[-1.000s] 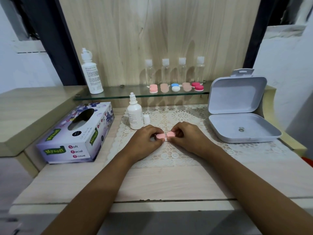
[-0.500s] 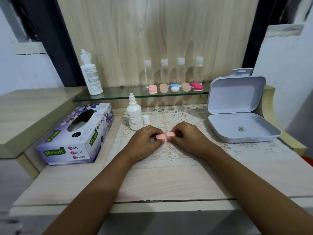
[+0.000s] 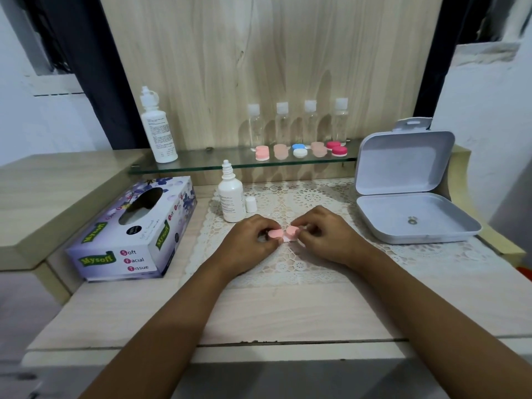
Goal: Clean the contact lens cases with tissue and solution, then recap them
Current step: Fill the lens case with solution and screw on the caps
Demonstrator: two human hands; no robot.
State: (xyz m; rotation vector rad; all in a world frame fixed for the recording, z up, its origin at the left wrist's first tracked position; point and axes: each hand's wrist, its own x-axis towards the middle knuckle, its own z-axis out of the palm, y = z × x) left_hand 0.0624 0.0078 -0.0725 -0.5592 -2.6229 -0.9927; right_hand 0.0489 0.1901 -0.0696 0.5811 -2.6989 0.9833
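Observation:
A pink contact lens case (image 3: pixel 283 234) lies on the lace mat (image 3: pixel 302 263) at the middle of the table. My left hand (image 3: pixel 249 243) pinches its left cap and my right hand (image 3: pixel 328 237) pinches its right cap. The small solution bottle (image 3: pixel 231 197) stands uncapped just behind my left hand, its white cap (image 3: pixel 251 204) beside it. The tissue box (image 3: pixel 131 231) sits at the left. Several more lens cases (image 3: pixel 300 150) line the glass shelf (image 3: pixel 201 165).
A tall white bottle (image 3: pixel 157 128) stands at the shelf's left end, and several clear bottles (image 3: pixel 296 122) stand behind the cases. An open grey hinged box (image 3: pixel 414 223) lies at the right. The table's front edge runs below my forearms.
Both hands stay on the pink case; my fingers have shifted slightly on the caps. Nothing else has moved.

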